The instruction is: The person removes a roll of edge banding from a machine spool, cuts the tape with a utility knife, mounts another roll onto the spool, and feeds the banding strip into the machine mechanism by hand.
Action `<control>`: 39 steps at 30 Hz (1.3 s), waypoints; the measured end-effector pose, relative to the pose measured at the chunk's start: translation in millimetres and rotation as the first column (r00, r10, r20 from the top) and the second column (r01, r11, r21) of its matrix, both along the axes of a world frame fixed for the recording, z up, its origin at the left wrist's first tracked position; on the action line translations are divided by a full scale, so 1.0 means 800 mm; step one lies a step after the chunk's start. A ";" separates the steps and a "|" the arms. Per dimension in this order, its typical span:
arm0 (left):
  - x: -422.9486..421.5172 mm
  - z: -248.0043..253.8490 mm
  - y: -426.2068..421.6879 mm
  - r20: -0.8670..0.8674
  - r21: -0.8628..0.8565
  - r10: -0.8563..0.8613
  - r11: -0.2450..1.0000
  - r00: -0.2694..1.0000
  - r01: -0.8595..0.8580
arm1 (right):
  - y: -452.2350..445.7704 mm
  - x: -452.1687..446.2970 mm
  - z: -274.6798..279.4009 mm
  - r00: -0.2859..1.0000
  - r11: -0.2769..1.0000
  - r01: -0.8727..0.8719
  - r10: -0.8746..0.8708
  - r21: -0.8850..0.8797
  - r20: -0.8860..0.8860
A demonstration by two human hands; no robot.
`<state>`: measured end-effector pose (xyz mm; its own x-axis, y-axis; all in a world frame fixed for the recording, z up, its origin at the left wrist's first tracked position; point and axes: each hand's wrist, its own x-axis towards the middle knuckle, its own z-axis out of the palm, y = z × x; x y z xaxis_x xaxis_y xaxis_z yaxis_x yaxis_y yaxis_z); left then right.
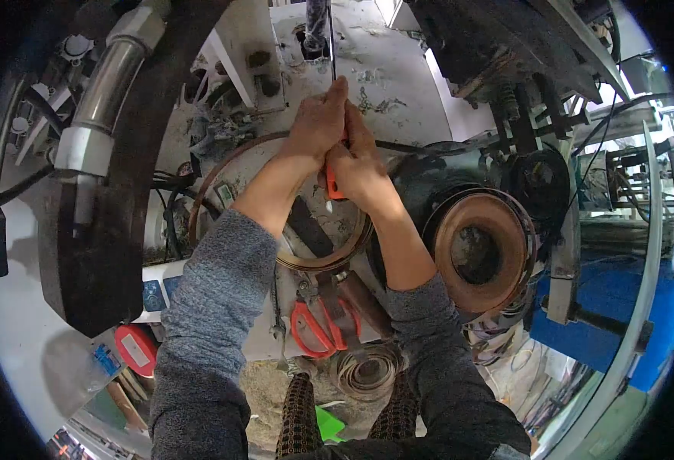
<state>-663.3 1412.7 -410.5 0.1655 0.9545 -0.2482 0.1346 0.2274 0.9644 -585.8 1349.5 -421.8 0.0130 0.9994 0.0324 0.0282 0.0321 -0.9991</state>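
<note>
Both of my hands are closed around the orange handle (335,184) of what looks like a long screwdriver. Its thin dark shaft (333,46) points away from me, beside an upright wrapped rod (316,27) at a dark hole in the pale surface. My left hand (318,126) grips farther up, thumb along the tool. Lower down, my right hand (357,170) wraps the handle, whose butt end shows below the fingers. Where the shaft's tip touches, I cannot tell. Beneath my wrists lies a large thin brown ring of coiled strip (321,263).
Red-handled scissors (312,330) and a small wrench (278,330) lie nearer me. A brown coil roll (446,249) sits right of my forearm. Another strip coil (366,372) is by my legs. Dark machine parts (95,253) flank the left; a blue panel (605,314) stands right.
</note>
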 end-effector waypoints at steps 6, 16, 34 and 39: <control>-0.008 0.040 -0.016 -0.183 0.115 -0.039 0.992 0.982 0.061 | -0.006 -0.008 0.006 0.992 0.958 0.060 -0.087 0.279 0.086; -0.008 0.024 -0.020 -0.232 0.004 -0.056 0.998 0.971 0.059 | -0.027 -0.013 0.005 0.999 0.998 0.049 -0.050 0.026 0.014; -0.009 0.039 -0.037 -0.122 0.039 -0.030 0.999 0.992 0.035 | -0.038 -0.008 0.028 1.000 0.996 0.005 -0.004 0.087 -0.012; -0.005 0.031 -0.028 -0.120 0.083 -0.025 0.996 0.992 0.035 | -0.027 -0.006 0.017 0.997 0.988 0.028 -0.039 0.154 0.071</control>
